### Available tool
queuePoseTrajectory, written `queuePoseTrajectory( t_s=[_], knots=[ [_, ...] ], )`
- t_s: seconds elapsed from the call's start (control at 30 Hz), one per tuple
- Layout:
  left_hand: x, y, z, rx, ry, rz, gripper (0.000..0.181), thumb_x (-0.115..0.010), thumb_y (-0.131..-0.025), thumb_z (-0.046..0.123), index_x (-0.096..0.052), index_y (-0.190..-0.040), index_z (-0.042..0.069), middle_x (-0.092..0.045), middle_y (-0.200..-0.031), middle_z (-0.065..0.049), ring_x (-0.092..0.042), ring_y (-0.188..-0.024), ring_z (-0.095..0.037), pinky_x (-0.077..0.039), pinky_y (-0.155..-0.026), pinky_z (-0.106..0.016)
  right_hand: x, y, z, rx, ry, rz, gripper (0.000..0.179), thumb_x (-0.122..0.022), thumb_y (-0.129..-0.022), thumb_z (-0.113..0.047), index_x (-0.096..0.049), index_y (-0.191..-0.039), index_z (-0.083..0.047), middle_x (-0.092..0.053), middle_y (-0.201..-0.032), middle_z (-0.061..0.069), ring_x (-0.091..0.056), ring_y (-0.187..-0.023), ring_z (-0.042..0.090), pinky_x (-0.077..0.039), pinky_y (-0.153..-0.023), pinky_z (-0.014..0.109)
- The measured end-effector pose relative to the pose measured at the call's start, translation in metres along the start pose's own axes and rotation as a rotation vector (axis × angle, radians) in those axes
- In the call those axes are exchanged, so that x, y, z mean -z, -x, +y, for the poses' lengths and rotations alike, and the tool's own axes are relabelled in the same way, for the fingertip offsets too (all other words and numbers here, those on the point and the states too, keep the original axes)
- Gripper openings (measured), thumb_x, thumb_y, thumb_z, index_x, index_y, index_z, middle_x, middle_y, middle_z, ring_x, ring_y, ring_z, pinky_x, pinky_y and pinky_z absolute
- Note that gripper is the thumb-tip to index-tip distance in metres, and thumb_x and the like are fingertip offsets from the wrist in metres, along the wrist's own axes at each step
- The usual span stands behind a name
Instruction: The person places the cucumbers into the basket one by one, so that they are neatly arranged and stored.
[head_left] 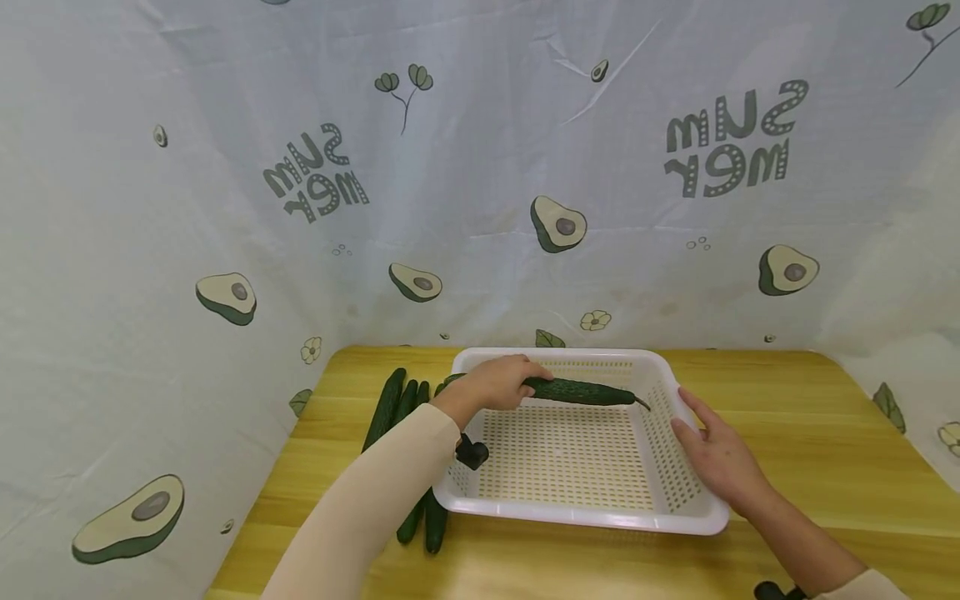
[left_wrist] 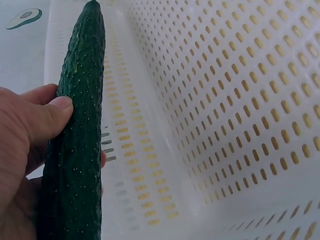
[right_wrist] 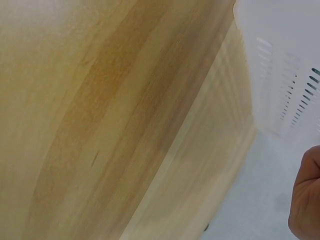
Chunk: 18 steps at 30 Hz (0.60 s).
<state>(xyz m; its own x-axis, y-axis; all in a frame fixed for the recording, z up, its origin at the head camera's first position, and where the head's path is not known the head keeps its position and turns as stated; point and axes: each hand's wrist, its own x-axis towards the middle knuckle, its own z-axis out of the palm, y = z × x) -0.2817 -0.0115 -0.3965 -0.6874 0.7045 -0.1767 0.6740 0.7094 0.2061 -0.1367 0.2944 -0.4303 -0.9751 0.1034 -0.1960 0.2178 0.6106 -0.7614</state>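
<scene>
Over the far part of the white perforated basket (head_left: 577, 518), my left hand (head_left: 498, 383) grips a dark green cucumber (head_left: 585, 392). It lies nearly level, its thin stem pointing right. In the left wrist view, the thumb presses on the bumpy skin of the cucumber (left_wrist: 80, 130), and the other fingers are mostly hidden behind it. My right hand (head_left: 716, 458) holds the basket's right rim between thumb and fingers. Only part of the right hand (right_wrist: 306, 200) shows at the edge of the right wrist view, close by the basket wall (right_wrist: 272, 75).
Several more cucumbers (head_left: 384, 410) lie side by side on the wooden table (head_left: 795, 433), left of the basket and partly behind my left sleeve (head_left: 375, 492). A pale curtain (head_left: 480, 183) with avocado prints hangs along the table's back and sides.
</scene>
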Motion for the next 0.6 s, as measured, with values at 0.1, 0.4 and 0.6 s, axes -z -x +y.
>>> queuePoseTrajectory(
  t_s=[0.1, 0.4, 0.6],
  knots=[
    [-0.005, -0.004, 0.000, 0.004, -0.043, 0.018, 0.042, -0.056, -0.106, 0.023, -0.056, -0.147, 0.032, -0.060, -0.145, 0.004, -0.057, -0.132, -0.019, -0.048, -0.110, -0.035, -0.001, 0.001, 0.001, 0.004, -0.011, 0.007, 0.071, -0.035, -0.111, -0.045, -0.002, -0.166, -0.016, -0.050, -0.138, 0.044, -0.074, -0.082, 0.023, -0.061, -0.063, 0.038],
    [-0.024, -0.009, 0.000, -0.019, -0.301, 0.133, 0.037, -0.059, -0.104, 0.034, -0.061, -0.141, 0.037, -0.070, -0.132, 0.012, -0.064, -0.114, -0.019, -0.054, -0.098, -0.036, -0.002, 0.004, 0.002, -0.009, -0.026, 0.012, 0.071, -0.034, -0.111, -0.045, -0.001, -0.166, -0.017, -0.051, -0.136, 0.043, -0.074, -0.079, 0.022, -0.061, -0.062, 0.039],
    [-0.025, -0.009, 0.001, 0.017, -0.410, 0.153, 0.049, -0.069, -0.096, 0.049, -0.060, -0.142, 0.033, -0.066, -0.135, 0.008, -0.063, -0.122, -0.018, -0.052, -0.104, -0.038, -0.003, 0.004, 0.002, -0.007, -0.034, 0.012, 0.071, -0.035, -0.111, -0.045, -0.001, -0.166, -0.017, -0.051, -0.136, 0.044, -0.074, -0.079, 0.023, -0.061, -0.062, 0.039]
  ],
)
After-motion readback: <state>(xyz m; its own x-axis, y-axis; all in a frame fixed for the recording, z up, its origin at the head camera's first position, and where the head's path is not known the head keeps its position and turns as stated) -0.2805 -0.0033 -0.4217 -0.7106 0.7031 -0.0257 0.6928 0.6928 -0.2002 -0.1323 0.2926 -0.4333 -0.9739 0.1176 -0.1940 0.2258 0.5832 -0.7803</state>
